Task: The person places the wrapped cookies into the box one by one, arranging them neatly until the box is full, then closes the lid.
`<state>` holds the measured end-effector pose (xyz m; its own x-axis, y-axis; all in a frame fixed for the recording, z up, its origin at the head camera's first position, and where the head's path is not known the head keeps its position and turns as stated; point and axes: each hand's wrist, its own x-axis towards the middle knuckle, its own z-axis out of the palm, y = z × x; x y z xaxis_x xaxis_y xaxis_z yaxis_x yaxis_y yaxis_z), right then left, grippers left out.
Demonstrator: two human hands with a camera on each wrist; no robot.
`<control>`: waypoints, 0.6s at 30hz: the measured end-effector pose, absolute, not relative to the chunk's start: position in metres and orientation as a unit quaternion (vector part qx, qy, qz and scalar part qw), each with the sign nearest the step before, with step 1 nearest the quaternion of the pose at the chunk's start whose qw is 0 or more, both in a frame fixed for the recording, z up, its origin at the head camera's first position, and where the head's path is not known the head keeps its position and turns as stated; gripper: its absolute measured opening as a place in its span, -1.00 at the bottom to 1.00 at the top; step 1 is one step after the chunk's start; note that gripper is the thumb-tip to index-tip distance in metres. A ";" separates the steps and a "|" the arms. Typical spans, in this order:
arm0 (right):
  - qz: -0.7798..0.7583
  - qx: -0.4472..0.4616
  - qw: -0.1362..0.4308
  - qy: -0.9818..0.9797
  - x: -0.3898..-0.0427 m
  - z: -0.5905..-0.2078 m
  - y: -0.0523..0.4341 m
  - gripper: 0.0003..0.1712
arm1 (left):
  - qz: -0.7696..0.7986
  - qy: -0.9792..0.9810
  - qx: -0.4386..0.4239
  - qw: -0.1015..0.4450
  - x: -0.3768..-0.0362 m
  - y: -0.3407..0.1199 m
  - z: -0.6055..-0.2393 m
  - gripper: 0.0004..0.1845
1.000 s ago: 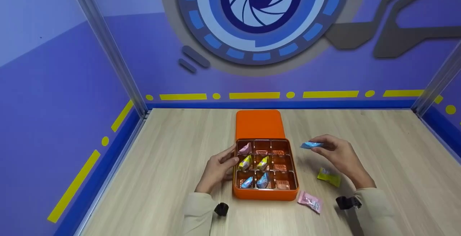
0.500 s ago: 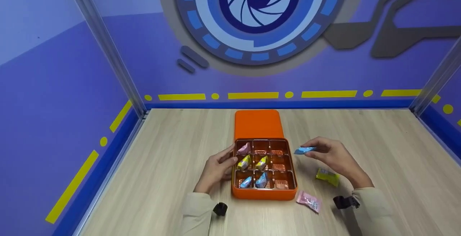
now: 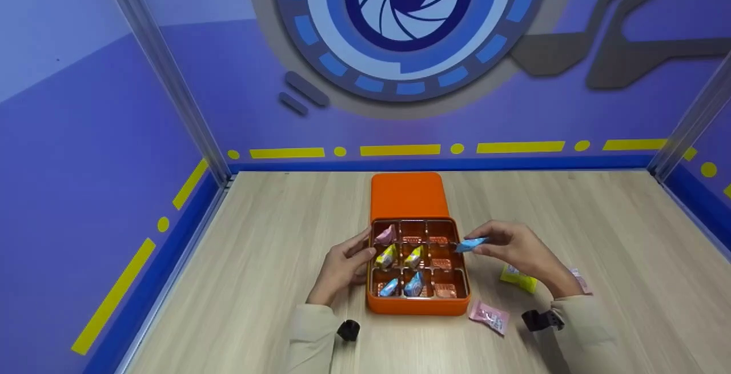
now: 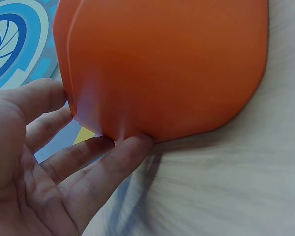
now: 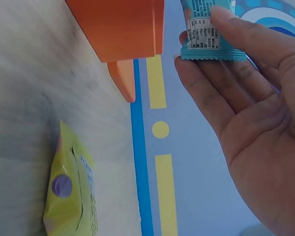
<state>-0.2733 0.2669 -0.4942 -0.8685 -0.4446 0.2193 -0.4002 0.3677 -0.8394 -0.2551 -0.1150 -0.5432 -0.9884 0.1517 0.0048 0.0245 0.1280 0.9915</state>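
An orange tin box (image 3: 417, 306) with a nine-cell insert stands mid-table, its orange lid (image 3: 408, 196) lying just behind it. Several wrapped candies, pink, yellow and blue, fill the left and middle cells; the right column holds none. My left hand (image 3: 346, 261) rests against the box's left wall (image 4: 167, 69), fingers straight. My right hand (image 3: 510, 246) pinches a blue candy packet (image 3: 470, 244) (image 5: 206, 29) over the box's right rim, by the middle-right cell.
A yellow packet (image 3: 517, 278) (image 5: 71, 196) lies on the table under my right wrist. One pink packet (image 3: 489, 317) lies by the box's front right corner, another pink one (image 3: 581, 280) right of my forearm. Blue walls enclose the wooden table (image 3: 228, 282).
My right hand has carried the blue packet leftward and slightly down, from beside the box to its right rim. My left hand has stayed at the box's left wall.
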 end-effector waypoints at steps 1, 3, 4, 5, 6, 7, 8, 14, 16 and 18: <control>-0.499 -0.258 0.024 0.827 -0.273 -0.494 0.266 -0.76 | 0.656 0.751 0.060 0.047 -0.255 -0.115 -0.543 -0.41; -0.497 -0.264 0.026 0.826 -0.273 -0.494 0.265 -0.76 | 0.654 0.753 0.063 0.046 -0.255 -0.115 -0.543 -0.41; -0.497 -0.270 0.026 0.824 -0.273 -0.494 0.264 -0.76 | 0.653 0.754 0.063 0.045 -0.255 -0.115 -0.543 -0.41; -0.499 -0.277 0.026 0.821 -0.273 -0.494 0.263 -0.76 | 0.653 0.754 0.064 0.045 -0.255 -0.116 -0.543 -0.41; -0.500 -0.282 0.026 0.819 -0.274 -0.494 0.262 -0.76 | 0.652 0.754 0.065 0.044 -0.255 -0.116 -0.543 -0.41; -0.501 -0.290 0.024 0.815 -0.274 -0.495 0.261 -0.75 | 0.652 0.754 0.066 0.043 -0.255 -0.116 -0.543 -0.41; -0.502 -0.294 0.024 0.813 -0.274 -0.495 0.261 -0.75 | 0.653 0.753 0.066 0.044 -0.255 -0.116 -0.543 -0.41; -0.489 -0.279 0.044 0.825 -0.269 -0.494 0.256 -0.75 | 0.661 0.746 0.055 0.048 -0.256 -0.114 -0.543 -0.40; -0.485 -0.279 0.050 0.827 -0.268 -0.494 0.254 -0.76 | 0.663 0.745 0.052 0.049 -0.256 -0.114 -0.542 -0.40; -0.486 -0.283 0.056 0.825 -0.268 -0.495 0.253 -0.76 | 0.666 0.743 0.050 0.051 -0.256 -0.114 -0.543 -0.40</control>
<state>-0.2681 0.2527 -0.4946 -0.8340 -0.5210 0.1817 -0.4112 0.3672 -0.8343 -0.2565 -0.1135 -0.5426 -0.9897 0.1427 -0.0083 0.0073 0.1088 0.9940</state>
